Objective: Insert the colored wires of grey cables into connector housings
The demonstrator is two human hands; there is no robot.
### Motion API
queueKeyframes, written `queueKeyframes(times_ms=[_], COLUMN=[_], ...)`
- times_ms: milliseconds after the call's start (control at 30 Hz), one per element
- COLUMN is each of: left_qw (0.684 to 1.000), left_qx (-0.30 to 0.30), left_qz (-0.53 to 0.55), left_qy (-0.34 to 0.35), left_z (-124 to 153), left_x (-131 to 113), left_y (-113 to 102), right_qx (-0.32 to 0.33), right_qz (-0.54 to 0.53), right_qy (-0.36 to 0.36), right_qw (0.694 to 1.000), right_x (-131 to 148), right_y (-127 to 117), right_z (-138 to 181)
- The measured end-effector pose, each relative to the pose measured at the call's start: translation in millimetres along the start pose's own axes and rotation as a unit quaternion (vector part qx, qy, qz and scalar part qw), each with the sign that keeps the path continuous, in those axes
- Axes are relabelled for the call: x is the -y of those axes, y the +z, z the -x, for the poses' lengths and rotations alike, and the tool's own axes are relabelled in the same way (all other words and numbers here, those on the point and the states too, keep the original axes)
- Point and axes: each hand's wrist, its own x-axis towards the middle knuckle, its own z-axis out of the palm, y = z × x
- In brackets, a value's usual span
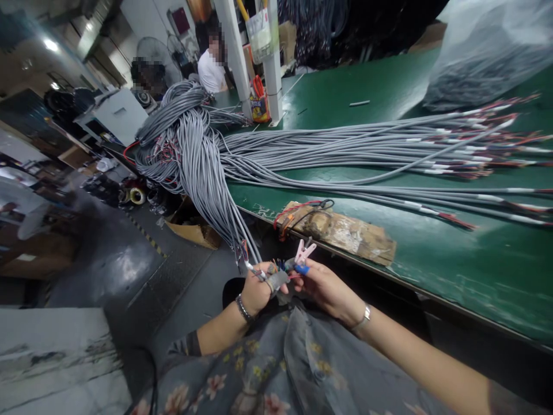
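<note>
My left hand [256, 291] is closed around the stripped end of a grey cable [242, 248], with taped fingertips and coloured inner wires sticking out above it. My right hand [326, 288] is closed too, pinching at those wire ends beside a small pink clip [305, 251] and a blue piece [301, 268]. Both hands hover over my lap, just off the near edge of the green table [453, 271]. The gripped cable runs up into a thick grey cable bundle [194, 144] draped over the table's edge.
Many grey cables with red and white ends [475, 138] lie fanned across the table. A worn cardboard pad with red and black leads [345, 230] sits at the near edge. A clear plastic bag [484, 52] lies far right. People work behind, by a white post [272, 63].
</note>
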Motion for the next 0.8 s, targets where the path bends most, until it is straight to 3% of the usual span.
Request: queueKeyframes(times_ms=[167,367,800], left_qw=[0.999,0.999,0.998], left_qx=[-0.026,-0.003,-0.006], left_qz=[-0.033,-0.054,-0.066], left_qy=[0.013,0.002,-0.009], left_z=[5,2,-3], left_x=[-11,-32,-30], left_y=[3,13,17], right_qx=[-0.016,-0.007,-0.013], right_qz=[-0.038,0.04,-0.003], right_qy=[-0.01,-0.09,-0.087], right_qw=[0.999,0.995,0.996], right_x=[5,15,17], right_y=[-9,-2,4], right_z=[-4,-12,-13])
